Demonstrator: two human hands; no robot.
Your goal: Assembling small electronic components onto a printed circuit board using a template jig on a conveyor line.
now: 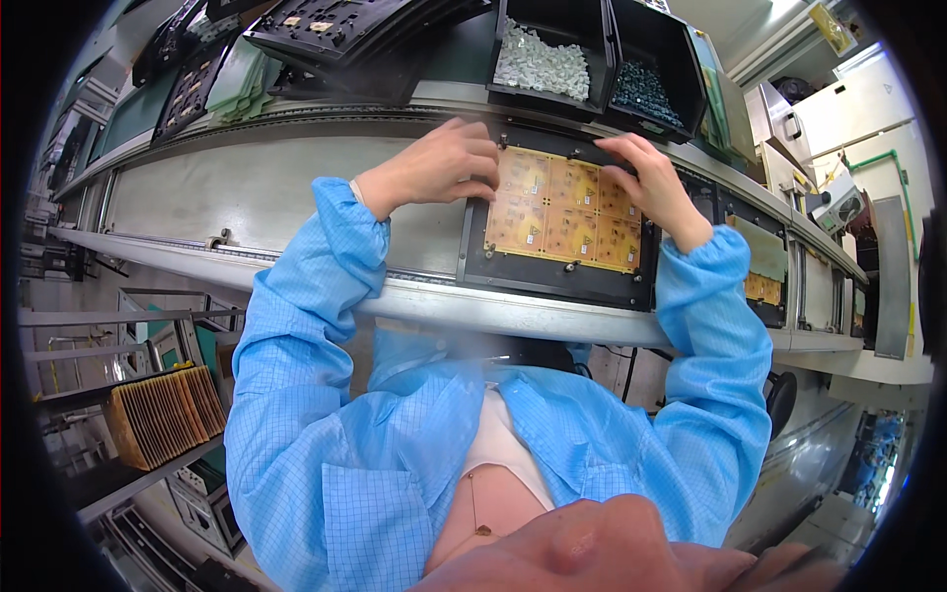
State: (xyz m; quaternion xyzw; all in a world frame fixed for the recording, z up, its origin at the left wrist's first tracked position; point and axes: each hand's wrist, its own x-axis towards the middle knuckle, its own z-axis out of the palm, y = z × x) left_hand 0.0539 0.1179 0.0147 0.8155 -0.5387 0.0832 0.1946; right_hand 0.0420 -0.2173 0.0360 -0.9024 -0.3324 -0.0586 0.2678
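A yellow circuit board panel, divided into several like sections, lies in a black carrier frame on the metal conveyor. Small metal-and-black knobs stand around its border. My left hand is at the panel's upper left edge, fingers bent and slightly apart; whether the tips touch the panel or the frame I cannot tell. Over the upper right corner is my right hand, with thumb and fingers spread, its index finger near the frame's far edge. Nothing shows in either hand.
Beyond the conveyor stand a black bin of white parts and a black bin of dark parts. Black carriers are stacked at the far left. Another loaded carrier sits to the right. A rack of upright boards is lower left.
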